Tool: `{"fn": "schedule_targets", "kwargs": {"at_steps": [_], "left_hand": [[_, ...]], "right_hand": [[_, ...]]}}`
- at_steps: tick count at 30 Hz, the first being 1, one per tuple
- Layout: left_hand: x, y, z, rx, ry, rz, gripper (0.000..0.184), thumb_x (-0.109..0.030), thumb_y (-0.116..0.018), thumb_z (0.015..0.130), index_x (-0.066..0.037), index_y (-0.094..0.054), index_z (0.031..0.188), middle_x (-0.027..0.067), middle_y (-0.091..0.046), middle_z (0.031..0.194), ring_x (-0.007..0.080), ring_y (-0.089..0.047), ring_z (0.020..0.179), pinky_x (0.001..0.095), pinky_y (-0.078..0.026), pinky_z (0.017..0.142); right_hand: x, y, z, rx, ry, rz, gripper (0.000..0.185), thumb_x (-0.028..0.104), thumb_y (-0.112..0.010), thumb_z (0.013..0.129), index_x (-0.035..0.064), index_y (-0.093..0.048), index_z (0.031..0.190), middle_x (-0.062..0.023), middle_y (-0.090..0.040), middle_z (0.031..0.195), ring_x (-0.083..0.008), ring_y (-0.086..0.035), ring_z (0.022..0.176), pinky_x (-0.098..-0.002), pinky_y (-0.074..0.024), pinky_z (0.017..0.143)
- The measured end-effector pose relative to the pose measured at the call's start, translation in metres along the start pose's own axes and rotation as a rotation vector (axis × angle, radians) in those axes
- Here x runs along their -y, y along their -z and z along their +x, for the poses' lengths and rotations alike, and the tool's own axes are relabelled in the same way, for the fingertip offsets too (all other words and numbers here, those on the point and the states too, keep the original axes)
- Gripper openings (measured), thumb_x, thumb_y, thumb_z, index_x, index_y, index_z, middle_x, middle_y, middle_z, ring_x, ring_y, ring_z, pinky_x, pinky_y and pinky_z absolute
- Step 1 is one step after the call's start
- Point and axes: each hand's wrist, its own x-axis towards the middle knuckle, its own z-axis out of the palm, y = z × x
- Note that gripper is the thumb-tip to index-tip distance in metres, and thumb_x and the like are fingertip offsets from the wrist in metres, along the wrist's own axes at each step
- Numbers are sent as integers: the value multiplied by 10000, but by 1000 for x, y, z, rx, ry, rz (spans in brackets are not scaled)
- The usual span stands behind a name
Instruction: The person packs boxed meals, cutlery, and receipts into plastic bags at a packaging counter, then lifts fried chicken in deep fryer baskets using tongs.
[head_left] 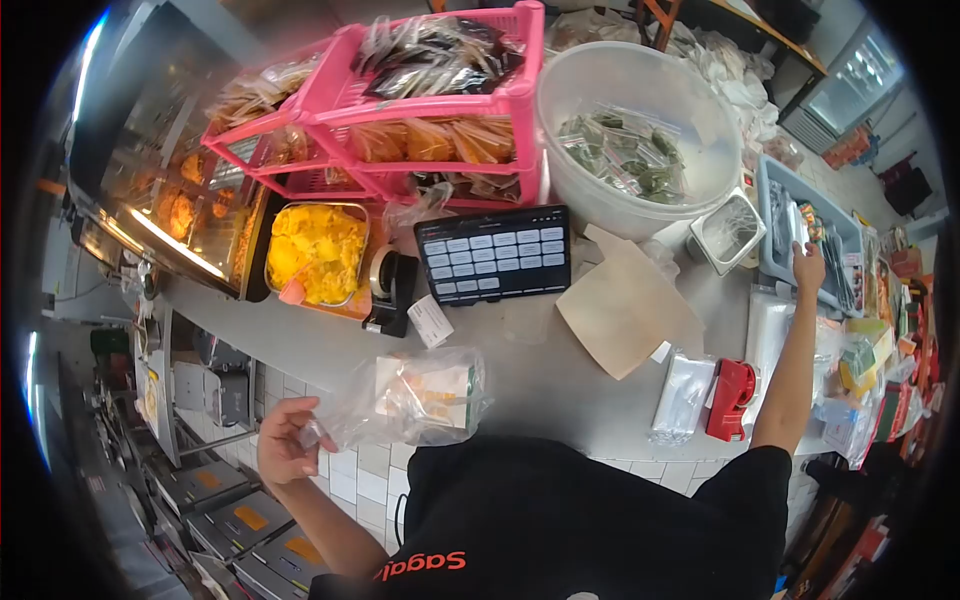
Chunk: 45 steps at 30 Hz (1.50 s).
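My left hand (290,440) is closed on the gathered end of a clear plastic bag (350,405). Inside the bag is a paper package (425,390) with orange print and a green edge. The bag is at the near edge of the steel counter. My right hand (808,268) is stretched far to the right, into a light blue basket (770,200). Its fingers close on something among the white and dark packets there, which I cannot make out.
Around the counter (500,370) stand a tablet (493,255), a black tape dispenser (390,290), a red tape dispenser (732,400), a tray of yellow food (318,255), a pink rack (420,110), a large clear tub (640,200), a steel container (727,232) and brown paper (628,305).
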Motion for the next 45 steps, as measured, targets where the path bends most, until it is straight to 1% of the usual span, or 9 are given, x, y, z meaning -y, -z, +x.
{"fn": "schedule_targets", "kwargs": {"at_steps": [6, 11, 13, 24, 33, 35, 37, 39, 45], "left_hand": [[-21, -67, 38, 60, 489, 392, 1092, -195, -837, 682, 19, -133, 1488, 139, -682, 837, 95, -585, 588, 217, -454, 487], [93, -64, 92, 116, 248, 931, 1132, -534, -733, 730, 86, -126, 1458, 196, -670, 826, 232, -660, 606, 318, -536, 608], [109, -68, 117, 206, 424, 991, 1205, -623, -688, 722, 157, -93, 1422, 187, -669, 773, 262, -665, 592, 324, -544, 617], [174, -74, 164, 344, 456, 1015, 1259, -669, -641, 711, 274, -91, 1338, 100, -650, 619, 242, -682, 674, 325, -541, 694], [186, -58, 154, 369, 325, 1030, 1142, -600, -653, 741, 205, -161, 1383, 149, -683, 740, 300, -680, 838, 388, -530, 782], [191, -56, 153, 374, 285, 988, 1079, -584, -673, 728, 78, -204, 1439, 283, -603, 1149, 403, -588, 1090, 439, -468, 929], [179, -52, 148, 399, 237, 937, 968, -537, -682, 747, 14, -283, 1436, 295, -590, 1163, 408, -584, 1088, 444, -467, 920], [185, -47, 140, 341, -11, 871, 811, -487, -663, 786, 31, -406, 1355, 258, -661, 971, 395, -650, 895, 452, -514, 778], [173, -41, 130, 373, 143, 759, 360, -358, -650, 811, -35, -636, 971, 188, -645, 756, 370, -634, 726, 438, -489, 664]], "right_hand": [[60, 19, -27, 9, 75, 173, 456, 399, -628, 855, 31, -646, 1123, -183, -659, 1095, -287, -636, 1022, -389, -473, 899], [106, 39, -58, 92, 84, 426, 375, 279, -627, 900, -31, -626, 1111, -150, -677, 1051, -215, -655, 971, -307, -484, 879], [117, 51, -72, 129, 161, 498, 398, 322, -628, 898, -7, -631, 1123, -152, -675, 1052, -232, -652, 962, -330, -481, 875], [148, 150, -186, 208, 132, 515, 380, 255, -639, 899, -41, -610, 1136, -153, -669, 1060, -212, -627, 1015, -319, -464, 900], [261, 207, -321, 193, 188, 561, 271, 238, -642, 898, 24, -649, 1065, -60, -670, 973, -147, -620, 850, -279, -478, 731], [290, 210, -348, 228, 219, 583, 255, 216, -656, 887, 29, -651, 1059, -58, -668, 961, -147, -627, 845, -272, -482, 720], [310, 220, -367, 234, 259, 482, 246, 199, -674, 871, 30, -654, 1048, -71, -673, 951, -150, -637, 821, -270, -492, 694], [305, 225, -371, 289, 270, 520, 246, 199, -684, 861, 30, -658, 1038, -81, -680, 936, -155, -649, 794, -279, -509, 677], [277, 243, -353, 273, 199, 513, 219, 198, -681, 852, 12, -680, 966, -120, -698, 884, -187, -676, 784, -287, -523, 667]]}}
